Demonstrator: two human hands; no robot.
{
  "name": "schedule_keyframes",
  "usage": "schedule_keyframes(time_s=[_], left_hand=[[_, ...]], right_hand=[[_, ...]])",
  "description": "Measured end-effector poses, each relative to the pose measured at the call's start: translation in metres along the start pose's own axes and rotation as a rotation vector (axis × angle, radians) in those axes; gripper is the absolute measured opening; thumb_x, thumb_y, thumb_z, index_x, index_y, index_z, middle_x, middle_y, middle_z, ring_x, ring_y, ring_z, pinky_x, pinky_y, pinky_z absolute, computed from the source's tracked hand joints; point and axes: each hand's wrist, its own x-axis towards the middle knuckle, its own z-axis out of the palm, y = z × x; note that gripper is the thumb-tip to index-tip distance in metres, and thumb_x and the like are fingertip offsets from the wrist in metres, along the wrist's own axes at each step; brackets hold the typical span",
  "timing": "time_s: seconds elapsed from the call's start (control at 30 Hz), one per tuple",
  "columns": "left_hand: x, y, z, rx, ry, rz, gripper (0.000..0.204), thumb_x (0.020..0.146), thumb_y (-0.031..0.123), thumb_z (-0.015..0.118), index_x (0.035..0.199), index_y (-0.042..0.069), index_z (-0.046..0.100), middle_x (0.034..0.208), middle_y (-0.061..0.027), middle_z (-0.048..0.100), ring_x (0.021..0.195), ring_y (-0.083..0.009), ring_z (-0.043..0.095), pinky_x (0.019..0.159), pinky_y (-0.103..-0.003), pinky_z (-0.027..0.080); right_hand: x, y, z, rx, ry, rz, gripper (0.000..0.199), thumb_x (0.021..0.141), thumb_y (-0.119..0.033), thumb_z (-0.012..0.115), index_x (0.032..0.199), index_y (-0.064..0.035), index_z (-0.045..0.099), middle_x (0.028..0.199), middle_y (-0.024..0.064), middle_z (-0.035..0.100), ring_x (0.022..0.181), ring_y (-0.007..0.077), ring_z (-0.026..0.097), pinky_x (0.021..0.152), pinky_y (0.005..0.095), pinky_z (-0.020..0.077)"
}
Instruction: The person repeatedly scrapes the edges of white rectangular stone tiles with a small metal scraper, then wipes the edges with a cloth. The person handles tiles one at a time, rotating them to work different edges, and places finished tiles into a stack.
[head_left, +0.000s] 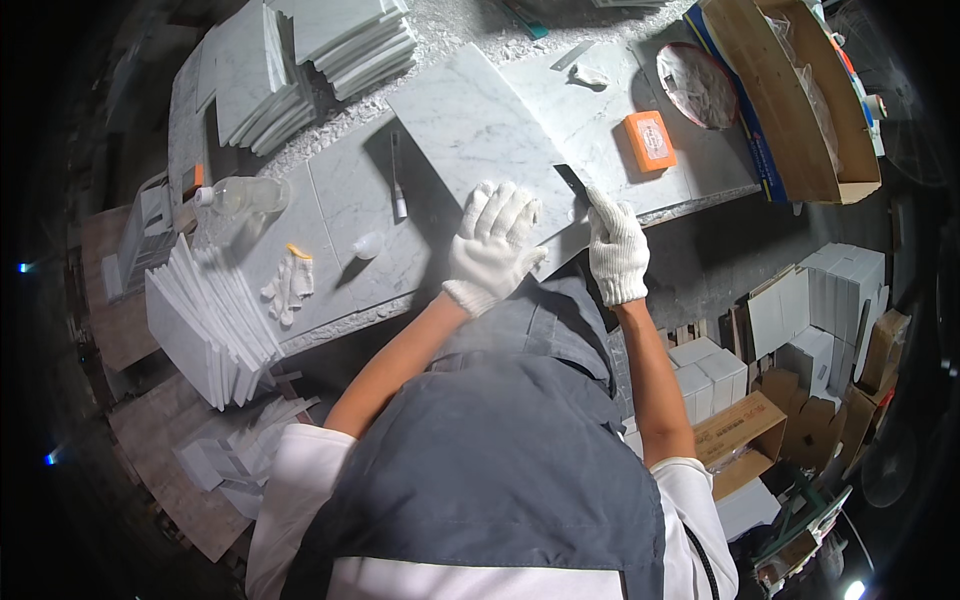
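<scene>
A white marble tile with grey veins lies at an angle across the bench, its near corner pointing towards me. My left hand, in a white knitted glove, rests flat on that corner with fingers stretched out. On the tile's right edge, my gloved right hand grips a thin dark flat blade, its index finger laid along it. The blade's tip meets or nearly touches the edge; the part inside the glove is hidden, so its exact kind is unclear.
Stacked tiles stand at the back left, and more tiles lean at the near left. The bench also carries a clear bottle, a spare glove, a pen-like tool, an orange box and an open carton.
</scene>
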Motion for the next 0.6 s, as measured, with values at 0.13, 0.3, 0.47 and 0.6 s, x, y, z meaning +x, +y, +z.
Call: schedule_keyframes(time_s=[0.13,0.3,0.47,0.6], left_hand=[[0.0,0.002,0.004,0.022,0.014,-0.014,0.069,0.089,0.045,0.065,0.145,0.007,0.052,0.154,-0.0151,0.042,0.148,-0.0344,0.03,0.124,-0.052,0.018],[0.001,0.001,0.008,0.038,0.05,0.007,0.074,0.086,0.043,0.071,0.146,0.006,0.049,0.156,-0.0147,0.039,0.149,-0.0326,0.03,0.124,-0.05,0.021],[0.001,0.0,0.006,-0.053,0.095,-0.006,0.078,0.084,0.043,0.074,0.145,0.002,0.048,0.156,-0.0136,0.039,0.149,-0.0313,0.03,0.124,-0.048,0.021],[0.0,0.001,0.004,-0.024,0.103,0.003,0.081,0.084,0.044,0.073,0.146,-0.001,0.046,0.157,-0.0133,0.038,0.15,-0.0319,0.029,0.124,-0.047,0.021]], right_hand=[[-0.004,-0.004,0.005,0.087,0.033,-0.062,0.036,0.091,0.002,0.061,0.123,-0.013,0.071,0.1,0.0131,0.07,0.089,0.0271,0.07,0.079,0.0321,0.0546],[-0.024,-0.025,0.003,0.099,-0.102,-0.081,0.036,0.09,0.002,0.062,0.121,-0.0121,0.072,0.095,0.0128,0.069,0.083,0.025,0.069,0.075,0.0301,0.0542],[-0.006,-0.022,-0.01,0.253,-0.17,0.034,0.034,0.091,0.006,0.064,0.121,-0.0075,0.072,0.098,0.0132,0.073,0.091,0.0223,0.071,0.081,0.028,0.0536],[0.015,0.001,-0.016,0.031,-0.044,-0.087,0.028,0.096,-0.007,0.062,0.122,-0.0089,0.072,0.1,0.0137,0.072,0.093,0.0265,0.069,0.084,0.0324,0.054]])
